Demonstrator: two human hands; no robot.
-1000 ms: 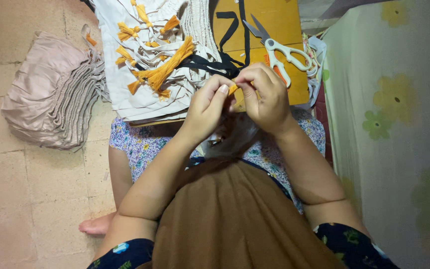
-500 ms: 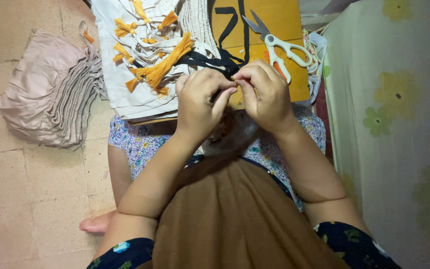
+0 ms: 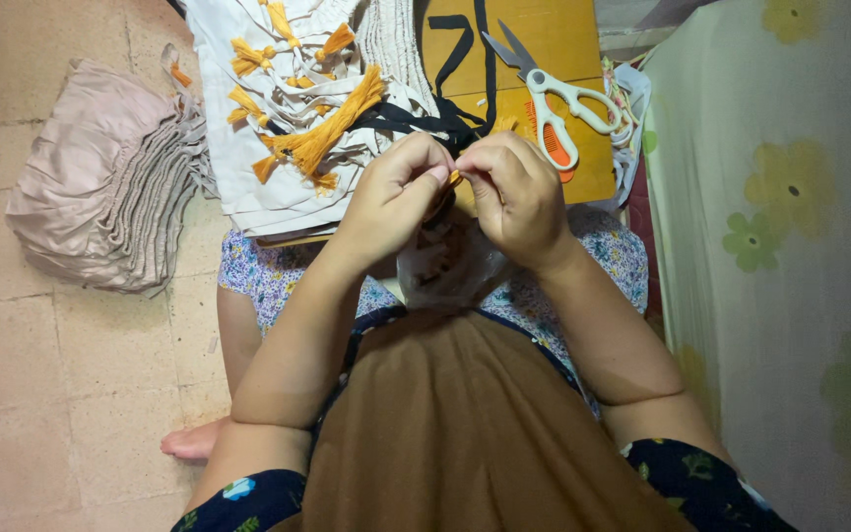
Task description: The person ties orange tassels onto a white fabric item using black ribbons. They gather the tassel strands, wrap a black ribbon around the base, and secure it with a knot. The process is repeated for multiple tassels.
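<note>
Two hands pinching a small orange piece above the lap.

Left hand (image 3: 396,202) and right hand (image 3: 516,197) meeting fingertip to fingertip on a tiny orange piece (image 3: 455,177), possibly a tassel end, too small to tell; clear plastic bag (image 3: 450,271) just below; pale cloth strips with orange tassels (image 3: 297,108) on the board beyond; white-handled scissors (image 3: 558,94) lying on the orange board (image 3: 563,30); folded pinkish fabric stack (image 3: 100,182) on the tiled floor (image 3: 41,394) at left.
</note>
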